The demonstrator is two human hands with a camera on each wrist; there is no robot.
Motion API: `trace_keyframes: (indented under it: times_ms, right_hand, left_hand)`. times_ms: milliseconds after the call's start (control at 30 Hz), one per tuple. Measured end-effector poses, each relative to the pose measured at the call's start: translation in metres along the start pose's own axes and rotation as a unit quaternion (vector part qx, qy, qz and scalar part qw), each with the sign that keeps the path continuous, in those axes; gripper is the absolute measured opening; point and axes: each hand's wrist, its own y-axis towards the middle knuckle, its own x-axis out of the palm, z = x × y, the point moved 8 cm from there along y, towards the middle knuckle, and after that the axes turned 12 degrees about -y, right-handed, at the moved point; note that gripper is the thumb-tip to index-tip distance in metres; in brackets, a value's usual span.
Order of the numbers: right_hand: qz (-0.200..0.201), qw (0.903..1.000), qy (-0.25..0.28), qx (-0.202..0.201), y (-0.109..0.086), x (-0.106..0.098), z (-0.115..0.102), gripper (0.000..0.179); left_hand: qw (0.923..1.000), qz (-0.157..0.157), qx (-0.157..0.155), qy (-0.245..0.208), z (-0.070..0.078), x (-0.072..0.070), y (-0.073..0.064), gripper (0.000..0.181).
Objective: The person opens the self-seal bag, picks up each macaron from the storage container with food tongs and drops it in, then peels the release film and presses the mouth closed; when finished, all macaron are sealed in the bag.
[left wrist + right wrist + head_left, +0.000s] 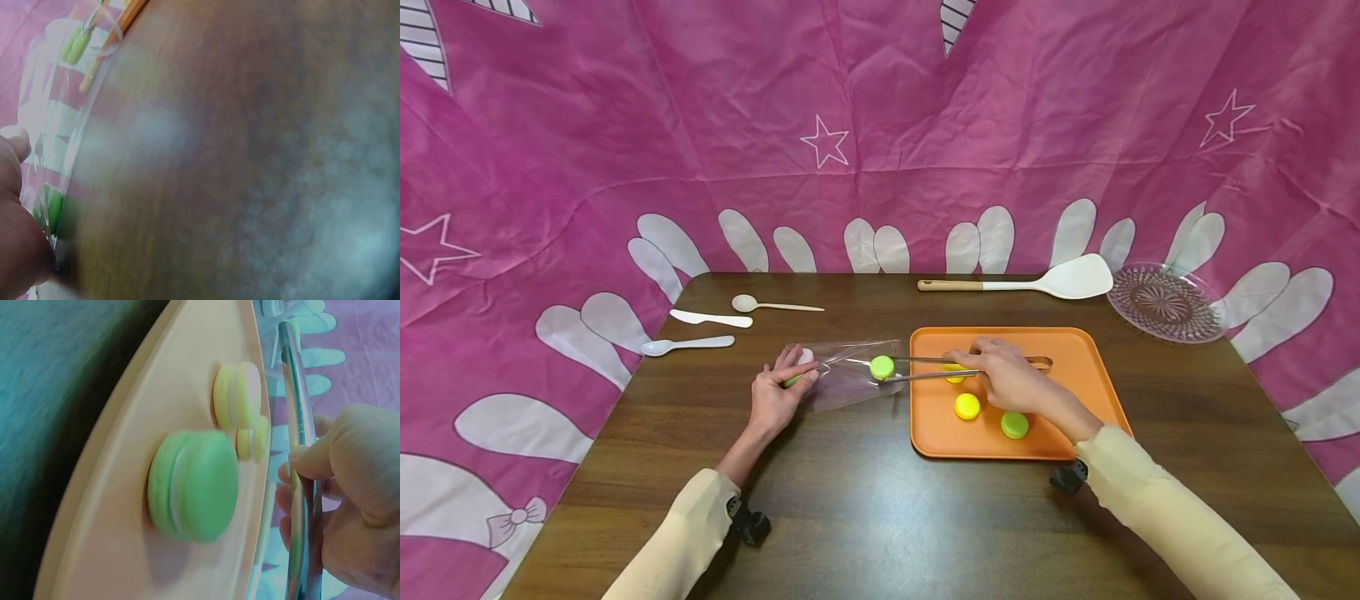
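My left hand [775, 402] pinches a clear plastic bag [846, 393] lying to the left of the orange tray [1075, 354]. Inside the bag, by my left fingers, are a green macaron [53, 209] and a pale round piece [806, 356]. With my right hand [1007, 377] I grip metal tongs [925, 377], held across the tray. Their tips hold another green macaron [882, 367] within the bag's mouth. Below and beside the tongs, the tray bears a yellow macaron [967, 407], a second yellow macaron [955, 373] partly covered by the tongs, and a green macaron [194, 486].
At the back left lie a cream spoon [745, 303], a white knife [711, 319] and a white spoon [688, 345]. A white spatula [1078, 277] with a wooden handle lies behind the tray. A clear patterned plate [1167, 304] stands at the back right, near a pink curtain [895, 100].
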Motion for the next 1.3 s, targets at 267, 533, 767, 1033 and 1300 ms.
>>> trace_keyframes:
  times_ms: [267,533,767,1033,1300]
  right_hand:
    - [-0.011,0.9999,0.005,-0.005,0.018,0.006,-0.016,0.064]
    - [-0.024,0.9997,-0.001,-0.008,0.036,0.013,-0.034,0.061]
    - [-0.023,0.9995,-0.016,-0.013,0.05,0.023,-0.044,0.056]
    - [-0.037,0.9992,-0.013,0.003,0.06,0.031,-0.053,0.056]
    - [-0.07,0.9972,-0.019,0.019,0.068,0.036,-0.062,0.064]
  left_hand:
    - [1.0,0.002,0.0,-0.005,-0.002,0.0,0.0,0.014]
    - [1.0,0.003,0.005,-0.003,0.0,0.0,0.0,0.015]
    - [1.0,0.0,0.001,-0.003,0.0,0.001,0.0,0.015]
    - [1.0,-0.001,-0.007,-0.002,-0.002,0.0,0.0,0.017]
    - [0.9999,0.001,-0.011,-0.003,-0.003,0.0,0.0,0.017]
